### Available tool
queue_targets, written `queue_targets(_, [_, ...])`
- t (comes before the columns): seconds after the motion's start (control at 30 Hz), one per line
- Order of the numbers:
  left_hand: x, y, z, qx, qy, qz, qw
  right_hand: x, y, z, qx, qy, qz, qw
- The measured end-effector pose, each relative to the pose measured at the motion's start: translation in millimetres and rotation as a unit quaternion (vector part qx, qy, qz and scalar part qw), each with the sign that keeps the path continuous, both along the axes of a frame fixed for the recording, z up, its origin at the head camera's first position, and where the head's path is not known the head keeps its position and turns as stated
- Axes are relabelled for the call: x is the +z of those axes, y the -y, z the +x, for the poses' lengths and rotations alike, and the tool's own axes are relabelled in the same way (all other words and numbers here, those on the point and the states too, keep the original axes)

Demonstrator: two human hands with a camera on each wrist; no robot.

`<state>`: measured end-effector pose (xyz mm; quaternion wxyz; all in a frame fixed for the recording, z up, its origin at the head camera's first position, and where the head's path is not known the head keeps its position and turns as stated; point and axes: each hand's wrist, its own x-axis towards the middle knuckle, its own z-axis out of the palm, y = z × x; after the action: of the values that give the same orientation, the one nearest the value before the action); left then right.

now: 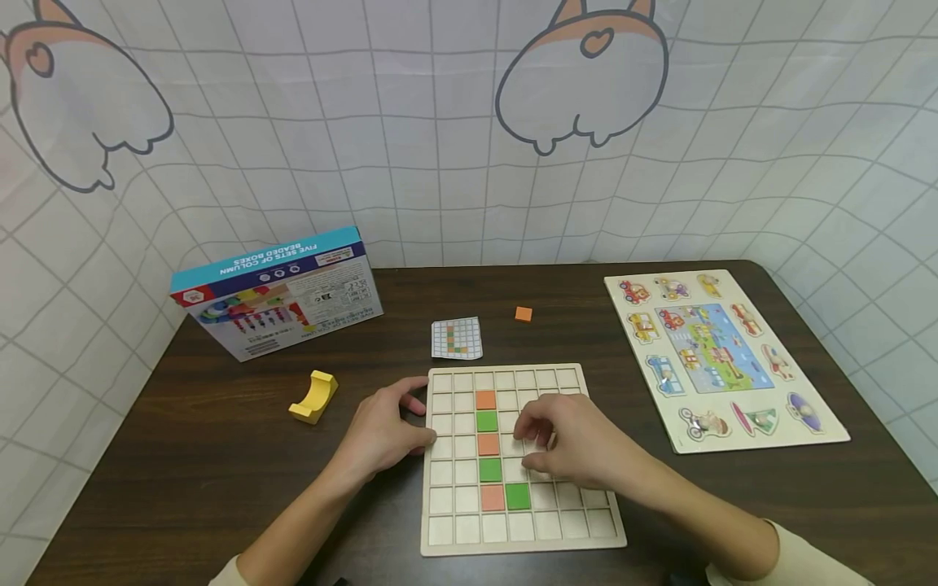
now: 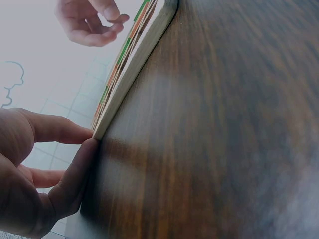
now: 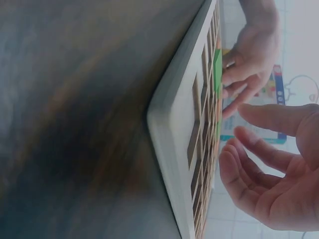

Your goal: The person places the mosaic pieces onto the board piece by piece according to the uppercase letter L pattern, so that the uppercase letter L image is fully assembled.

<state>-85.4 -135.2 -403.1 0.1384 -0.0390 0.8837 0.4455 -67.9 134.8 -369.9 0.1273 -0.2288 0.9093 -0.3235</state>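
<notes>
A light wooden grid board (image 1: 476, 548) lies on the dark table. Several orange and green square tiles sit in a column of its cells, such as an orange tile (image 1: 486, 400) near the far edge. To the right of the lowest orange one is a green tile (image 1: 517, 496). My left hand (image 1: 384, 427) touches the board's left edge with thumb and fingertip. Above the right half of the board hovers my right hand (image 1: 575, 435), fingers loosely bent. In the right wrist view its thumb (image 3: 271, 117) stands apart from the fingers, with nothing visible between them.
Beyond the board lie a small pattern card (image 1: 475, 342) and a loose orange tile (image 1: 523, 313). A toy box (image 1: 293, 297) stands at the back left, near a yellow curved block (image 1: 317, 397). A picture puzzle board (image 1: 689, 442) lies on the right.
</notes>
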Motion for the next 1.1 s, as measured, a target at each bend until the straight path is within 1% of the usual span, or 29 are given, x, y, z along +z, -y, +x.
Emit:
queue_targets(0.27, [-0.1,0,0.0,-0.002,0.000,0.003,1.0000,-0.7,-3,-10.4,-0.009,0.000,0.003,1.000])
queue_targets(0.5, [0.3,0,-0.4,-0.002,0.002,-0.001,1.0000,0.3,-10,-24.2,-0.023,-0.002,0.001,1.000])
queue_targets(0.8, [0.5,-1,-0.4,-0.001,0.002,-0.003,1.0000,-0.2,-16,-40.1,-0.041,0.024,-0.028,0.998])
queue_targets(1.1, [0.3,-1,-0.3,-0.001,0.002,-0.001,1.0000,-1.3,-20,-57.1,-0.067,0.014,-0.036,0.997])
